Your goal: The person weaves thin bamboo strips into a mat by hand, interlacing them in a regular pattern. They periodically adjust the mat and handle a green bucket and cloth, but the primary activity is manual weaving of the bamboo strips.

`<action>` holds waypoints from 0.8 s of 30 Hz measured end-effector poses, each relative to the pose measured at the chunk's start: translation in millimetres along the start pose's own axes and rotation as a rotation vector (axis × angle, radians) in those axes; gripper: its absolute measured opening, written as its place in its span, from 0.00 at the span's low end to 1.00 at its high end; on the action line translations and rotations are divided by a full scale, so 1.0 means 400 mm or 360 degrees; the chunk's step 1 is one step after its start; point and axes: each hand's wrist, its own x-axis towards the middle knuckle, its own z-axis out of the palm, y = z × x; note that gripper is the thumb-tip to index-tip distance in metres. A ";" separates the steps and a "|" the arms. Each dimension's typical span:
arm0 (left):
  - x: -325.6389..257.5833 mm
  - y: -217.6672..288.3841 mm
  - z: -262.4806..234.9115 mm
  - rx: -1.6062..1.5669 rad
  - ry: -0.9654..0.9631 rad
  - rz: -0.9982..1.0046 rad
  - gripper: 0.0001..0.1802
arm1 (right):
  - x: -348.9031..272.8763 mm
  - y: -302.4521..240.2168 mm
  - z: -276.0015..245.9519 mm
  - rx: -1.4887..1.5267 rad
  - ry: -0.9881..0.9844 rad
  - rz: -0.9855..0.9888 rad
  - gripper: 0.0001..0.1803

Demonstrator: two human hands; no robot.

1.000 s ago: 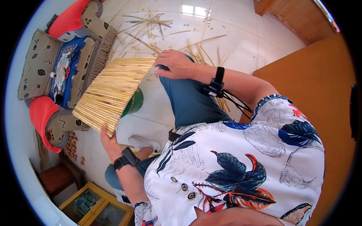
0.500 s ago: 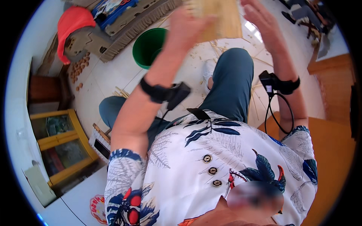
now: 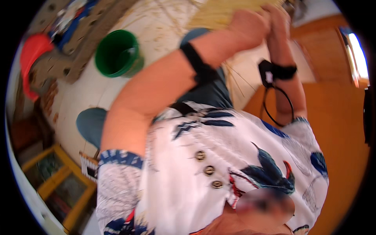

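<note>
My left hand [image 3: 248,28] reaches across to the right, its fingers curled closed. It meets my right hand [image 3: 277,20], also closed, at the top right. Both are at the near right edge of a flat, pale yellow woven piece [image 3: 213,15], apparently of bamboo or cane strips. Motion blur and the hands themselves hide what is between the fingers. Each wrist wears a black strap with a small device.
A green bucket [image 3: 118,54] stands on the tiled floor to the left, with scattered strips and shavings beyond. A patterned couch [image 3: 88,43] with a red cloth [image 3: 34,51] lies farther left. Wooden furniture [image 3: 327,121] stands close on my right.
My left hand has swung right to meet my right hand. The woven piece now lies farther right and lower in relation to my knees. The whole view has shifted, with the bucket farther left.
</note>
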 end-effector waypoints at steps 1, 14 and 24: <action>0.000 -0.012 -0.014 -0.0114 -0.0143 0.0061 0.14 | 0.027 0.037 -0.026 0.0098 -0.0021 -0.0028 0.14; -0.563 -0.478 -0.369 -0.0331 -0.0027 -0.1351 0.26 | 0.066 0.203 -0.439 -0.0332 0.0201 0.0051 0.12; -0.857 -0.599 -0.595 -0.0567 0.0160 -0.2242 0.24 | 0.012 0.300 -0.742 -0.1464 0.0270 0.0180 0.16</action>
